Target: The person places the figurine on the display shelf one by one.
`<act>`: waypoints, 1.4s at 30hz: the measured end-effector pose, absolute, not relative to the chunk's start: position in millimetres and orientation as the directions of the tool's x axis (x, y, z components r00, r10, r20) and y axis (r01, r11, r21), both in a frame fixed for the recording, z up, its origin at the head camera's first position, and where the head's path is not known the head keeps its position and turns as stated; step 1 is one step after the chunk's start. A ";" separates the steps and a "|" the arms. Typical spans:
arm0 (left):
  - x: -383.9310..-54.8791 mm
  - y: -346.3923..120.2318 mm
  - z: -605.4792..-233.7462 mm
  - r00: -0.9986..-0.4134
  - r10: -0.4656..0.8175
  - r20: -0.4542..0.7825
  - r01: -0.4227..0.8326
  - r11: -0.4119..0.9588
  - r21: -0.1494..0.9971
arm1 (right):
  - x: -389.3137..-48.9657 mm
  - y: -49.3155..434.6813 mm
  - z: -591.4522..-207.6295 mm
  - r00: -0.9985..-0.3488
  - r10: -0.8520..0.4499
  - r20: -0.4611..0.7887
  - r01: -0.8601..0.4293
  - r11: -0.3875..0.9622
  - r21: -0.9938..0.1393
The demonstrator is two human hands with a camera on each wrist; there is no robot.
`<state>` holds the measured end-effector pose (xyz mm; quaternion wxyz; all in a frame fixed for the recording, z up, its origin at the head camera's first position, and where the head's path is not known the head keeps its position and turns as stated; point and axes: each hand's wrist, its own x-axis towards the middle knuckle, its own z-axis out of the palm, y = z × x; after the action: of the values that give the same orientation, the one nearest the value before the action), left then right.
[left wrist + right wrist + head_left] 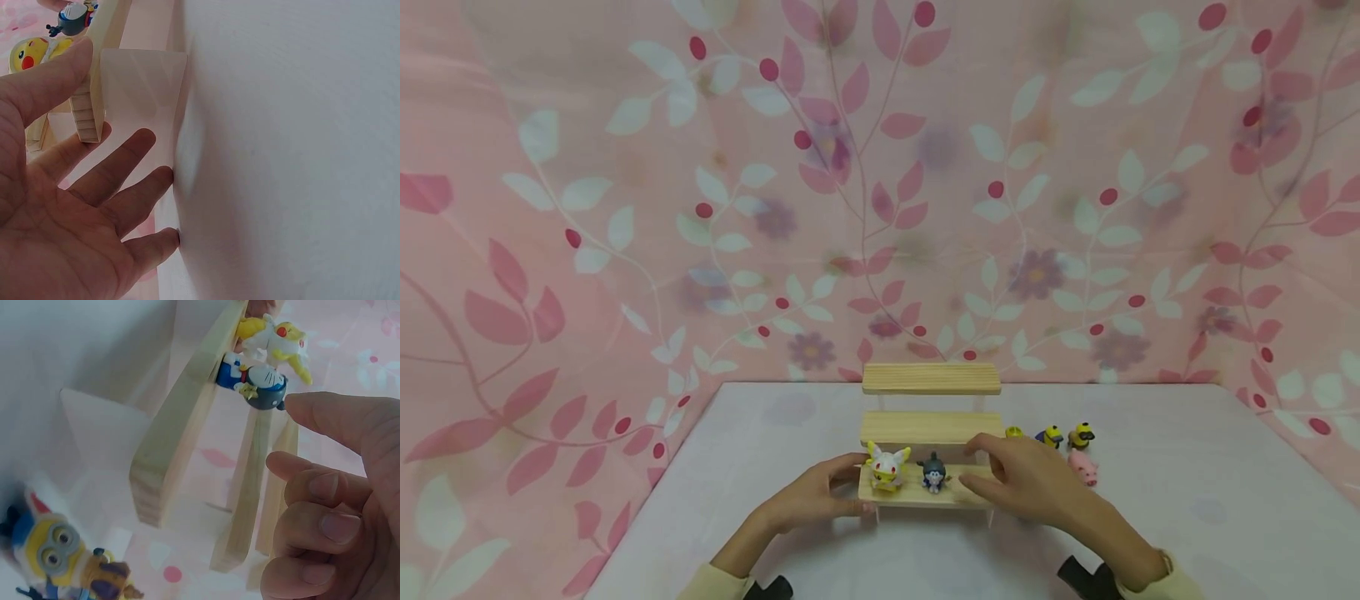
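A small three-tier wooden stand (928,427) stands on the table, its planks on pale, see-through supports. At its left end, my left hand (805,500) holds the lowest plank (90,119) between thumb and index finger, the other fingers spread. On that plank sit a yellow figurine in a white eared hood (887,468) and, right of it, a dark-blue cat figurine (933,473). My right hand (1037,482) hovers at the plank's right end with nothing in its grasp. Its thumb and index finger are apart, close to the cat figurine (253,381); the other fingers curl loosely.
Right of the stand are a pink pig figurine (1082,468), two yellow-headed figurines (1050,436) and another yellow one (1014,432) partly hidden by the right hand. A goggled yellow figurine (59,547) shows beside the stand in the right wrist view. Patterned pink cloth (880,208) hangs behind the table.
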<state>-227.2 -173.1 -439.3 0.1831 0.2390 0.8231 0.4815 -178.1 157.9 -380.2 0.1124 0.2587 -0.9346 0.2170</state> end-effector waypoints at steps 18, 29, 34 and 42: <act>-228.0 -172.3 -439.5 -0.817 0.571 -0.072 0.221 0.428 0.876 | -167.4 184.5 -386.3 -0.851 -0.407 0.331 -0.508 0.800 -0.320; -229.2 -173.1 -441.7 -0.818 0.570 -0.075 0.222 0.434 0.873 | -166.3 201.3 -389.8 -0.881 -0.399 0.254 -0.464 0.831 -0.306; -229.9 -173.6 -441.4 -0.816 0.572 -0.079 0.219 0.434 0.874 | -165.1 208.5 -392.4 -0.890 -0.388 0.239 -0.446 0.847 -0.289; -229.6 -173.3 -441.4 -0.823 0.561 -0.088 0.209 0.444 0.871 | -165.0 218.9 -399.9 -0.902 -0.368 0.225 -0.423 0.856 -0.297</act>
<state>-229.6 -173.3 -441.4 0.1858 0.2323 0.8291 0.4734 -165.0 218.9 -399.9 0.0804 0.2061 -0.9600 0.1718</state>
